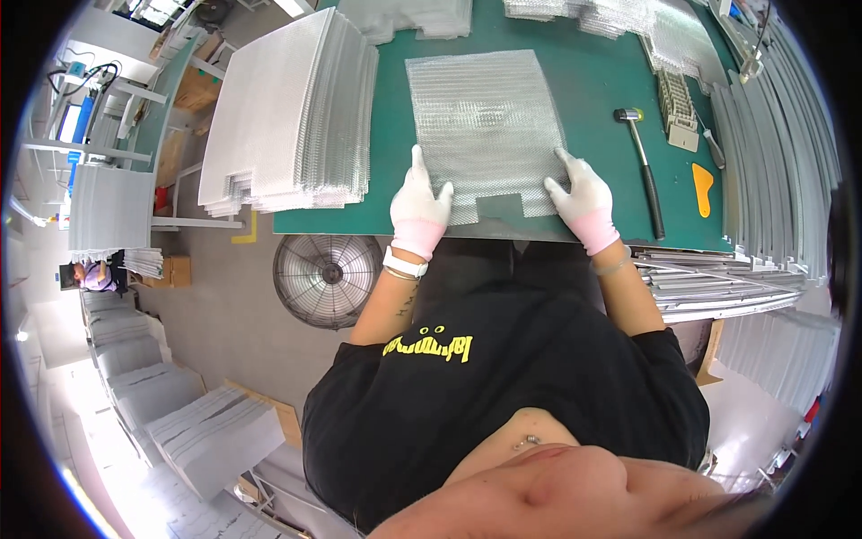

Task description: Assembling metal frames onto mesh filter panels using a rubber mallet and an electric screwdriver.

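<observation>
A silvery metal mesh sheet [485, 126] with a notch in its near edge is in front of me over the green tabletop [350, 220]. My left hand [420, 205], in a white glove with a pink cuff, grips its left side near the corner, thumb over the mesh. On the right side, my right hand [585, 199], gloved alike, holds the opposite edge with the thumb on top. The fingers beneath the sheet are hidden.
Left stands a tall stack of mesh sheets [278, 108]. A hammer [643, 171], an orange scraper [702, 190], a screwdriver [714, 148] and beige slotted parts [678, 108] lie right, beside racked metal frames [777, 162]. A floor fan [328, 280] stands below the table's left edge.
</observation>
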Tool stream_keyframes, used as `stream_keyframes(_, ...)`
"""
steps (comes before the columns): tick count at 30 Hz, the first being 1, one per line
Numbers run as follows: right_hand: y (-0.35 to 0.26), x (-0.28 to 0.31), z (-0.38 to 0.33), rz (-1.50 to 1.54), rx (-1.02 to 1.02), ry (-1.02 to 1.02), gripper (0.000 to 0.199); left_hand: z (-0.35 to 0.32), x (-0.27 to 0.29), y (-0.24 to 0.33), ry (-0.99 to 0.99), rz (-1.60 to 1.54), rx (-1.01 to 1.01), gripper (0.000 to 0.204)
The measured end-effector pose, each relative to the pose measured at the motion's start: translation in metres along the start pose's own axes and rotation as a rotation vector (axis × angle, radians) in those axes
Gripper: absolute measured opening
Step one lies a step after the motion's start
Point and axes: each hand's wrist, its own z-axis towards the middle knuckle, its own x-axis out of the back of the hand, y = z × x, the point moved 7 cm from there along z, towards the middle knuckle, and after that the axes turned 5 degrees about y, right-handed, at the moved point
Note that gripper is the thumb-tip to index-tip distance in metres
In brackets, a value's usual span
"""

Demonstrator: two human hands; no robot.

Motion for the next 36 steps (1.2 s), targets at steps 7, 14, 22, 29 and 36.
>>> stream_keyframes(7,0.002,-0.003,0.0,-0.07,0.052,-0.018,0.05,0.0,-0.004,-0.007,0.005,-0.002,0.007,0.084)
stream_keyframes(14,0.0,0.001,-0.001,-0.012,0.035,-0.05,0.049,0.001,-0.007,-0.008,-0.028,-0.014,0.019,0.084)
stream_keyframes(22,-0.007,0.003,0.006,-0.101,0.026,-0.151,0.049,0.004,-0.004,-0.01,-0.045,0.035,0.01,0.084)
stream_keyframes(29,-0.05,0.003,0.068,-0.294,0.261,-0.222,0.036,0.004,-0.004,-0.005,-0.069,0.394,-0.272,0.065)
stream_keyframes(36,-0.128,-0.083,0.253,-0.265,0.436,0.244,0.033,0.006,-0.008,0.004,-0.133,0.299,-0.282,0.064)
